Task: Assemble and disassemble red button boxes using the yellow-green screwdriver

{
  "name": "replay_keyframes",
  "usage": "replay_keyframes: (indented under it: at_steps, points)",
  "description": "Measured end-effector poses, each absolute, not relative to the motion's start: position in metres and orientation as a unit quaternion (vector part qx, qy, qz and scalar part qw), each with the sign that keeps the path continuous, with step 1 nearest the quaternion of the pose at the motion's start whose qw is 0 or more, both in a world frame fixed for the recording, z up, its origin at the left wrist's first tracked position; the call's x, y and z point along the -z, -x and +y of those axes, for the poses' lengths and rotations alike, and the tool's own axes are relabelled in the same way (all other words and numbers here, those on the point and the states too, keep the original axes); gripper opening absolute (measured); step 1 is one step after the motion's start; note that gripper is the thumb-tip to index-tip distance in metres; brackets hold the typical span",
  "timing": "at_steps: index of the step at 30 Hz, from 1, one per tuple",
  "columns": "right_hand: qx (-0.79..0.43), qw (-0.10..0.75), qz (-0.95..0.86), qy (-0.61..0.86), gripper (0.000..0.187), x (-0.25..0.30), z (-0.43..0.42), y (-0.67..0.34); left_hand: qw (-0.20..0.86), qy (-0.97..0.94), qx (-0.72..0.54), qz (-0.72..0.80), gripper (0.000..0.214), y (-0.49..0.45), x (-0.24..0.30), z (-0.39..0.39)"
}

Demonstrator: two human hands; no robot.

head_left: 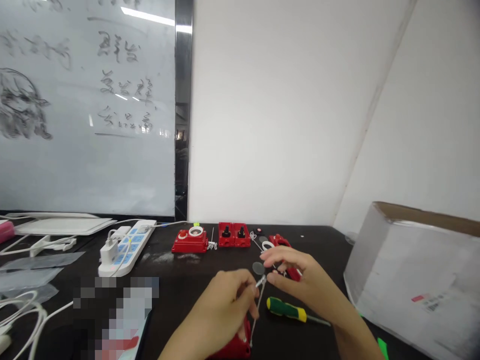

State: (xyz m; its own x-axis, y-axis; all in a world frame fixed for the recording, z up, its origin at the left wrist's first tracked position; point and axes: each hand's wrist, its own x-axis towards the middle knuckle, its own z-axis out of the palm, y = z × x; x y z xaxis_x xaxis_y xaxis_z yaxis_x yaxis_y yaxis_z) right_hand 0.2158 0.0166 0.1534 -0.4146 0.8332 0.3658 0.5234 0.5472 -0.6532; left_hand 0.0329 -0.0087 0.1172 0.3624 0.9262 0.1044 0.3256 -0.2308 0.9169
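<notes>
My left hand (221, 315) is low at the front, its fingertips pinching the top of a thin metal wire (258, 312) with a small bright end piece. The wire hangs down to a red plastic housing (234, 347), which sits partly under that hand. My right hand (296, 270) reaches in from the right, its fingertips close to the wire's top. Behind those fingers lies another red housing (291, 264), partly hidden, with a small dark part (279, 270) beside it. A clear round disc (258, 268) lies just past my fingertips.
Further back stand a red box with a white ring (190, 241) and a pair of red blocks with black knobs (233, 235). A green-and-yellow screwdriver (287, 311) lies by my right wrist. A power strip (127, 247), cables, and a large box (412, 280) flank the dark table.
</notes>
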Motion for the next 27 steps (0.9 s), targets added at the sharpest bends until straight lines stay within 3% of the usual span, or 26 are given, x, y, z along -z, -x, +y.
replay_keyframes:
  at_steps: [7,17,27]
  points:
    - [-0.172,0.240,-0.821,0.489,0.018,-0.163,-0.001,-0.233,0.345,-0.799,-0.233,0.433,0.021,-0.034,-0.119,-0.003]
    - [-0.176,0.241,-0.819,0.490,0.003,-0.157,0.009,-0.211,0.345,-0.766,-0.235,0.490,0.024,-0.035,-0.132,-0.006]
    - [-0.135,0.264,-0.820,0.489,0.006,-0.155,0.013,-0.199,0.334,-0.751,-0.238,0.517,0.025,-0.040,-0.127,-0.005]
